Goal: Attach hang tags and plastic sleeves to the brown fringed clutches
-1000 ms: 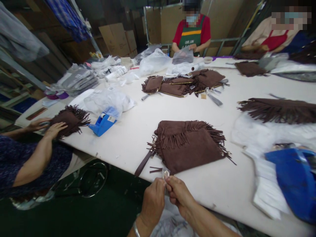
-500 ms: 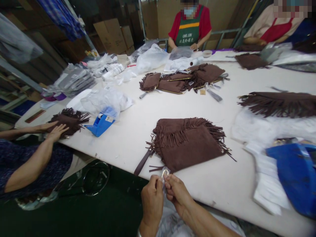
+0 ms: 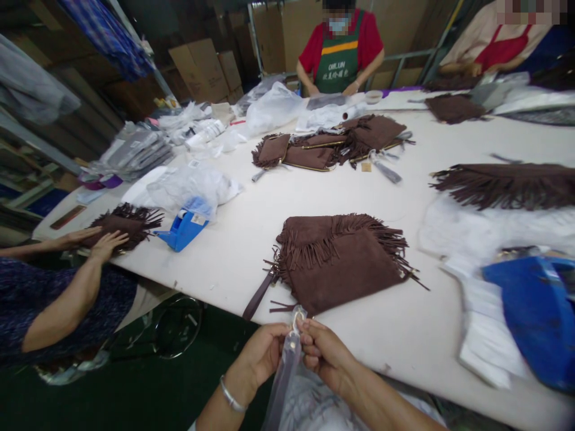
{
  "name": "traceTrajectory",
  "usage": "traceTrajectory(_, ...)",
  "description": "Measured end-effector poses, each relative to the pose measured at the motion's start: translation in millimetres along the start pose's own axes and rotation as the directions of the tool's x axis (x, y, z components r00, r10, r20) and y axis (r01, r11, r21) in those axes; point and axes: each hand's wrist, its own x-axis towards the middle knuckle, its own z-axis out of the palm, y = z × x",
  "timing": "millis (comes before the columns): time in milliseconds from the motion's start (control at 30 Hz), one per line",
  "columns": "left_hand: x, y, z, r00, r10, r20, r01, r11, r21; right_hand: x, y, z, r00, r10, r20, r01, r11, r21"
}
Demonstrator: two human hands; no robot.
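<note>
Strap in clear plastic is held by both hands at the near edge of the white table, its metal clasp uppermost. Near the clasp it is pinched by the left hand, and from the opposite side by the curled fingers of the right hand. Just beyond, a brown fringed bag is laid flat, the table's edge reached by its wrist loop. Bare tabletop is seen between bag and blue tape dispenser; rightward, room is bounded by white wrapping and a blue container.
</note>
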Motion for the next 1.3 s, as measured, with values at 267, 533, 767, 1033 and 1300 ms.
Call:
traceTrajectory(267,2.4,-14.8,-1.1,0.996,-0.071,0.05,0.08,0.972,-0.22,2.7,6.7,-0.7,1.0,-0.018,-0.004,0.018,0.999,-0.033)
traceTrajectory(533,-1.9,-20.3,8.0,0.999,0.023,-0.03,-0.028,0.989,-0.147,-1.6,4.5,4.5,0.997,-0.034,-0.071,0.027,0.994,-0.102)
traceTrajectory(767,-12.1,-20.4,4.5,0.963,0.251,-0.094,-0.225,0.948,0.225,-5.2,2.4,10.0,0.99,-0.03,-0.135,0.004,0.982,-0.189)
traceTrajectory(1033,-1.0,-16.6,0.3,0.939,0.322,-0.122,-0.239,0.866,0.44,1.2,-0.6,7.3,0.995,-0.001,-0.104,-0.024,0.97,-0.242)
traceTrajectory(1300,13.1,-21.4,-7.5,0.864,0.502,-0.028,-0.371,0.673,0.64,-40.9,-15.1,4.3,0.988,0.002,0.154,0.07,0.884,-0.462)
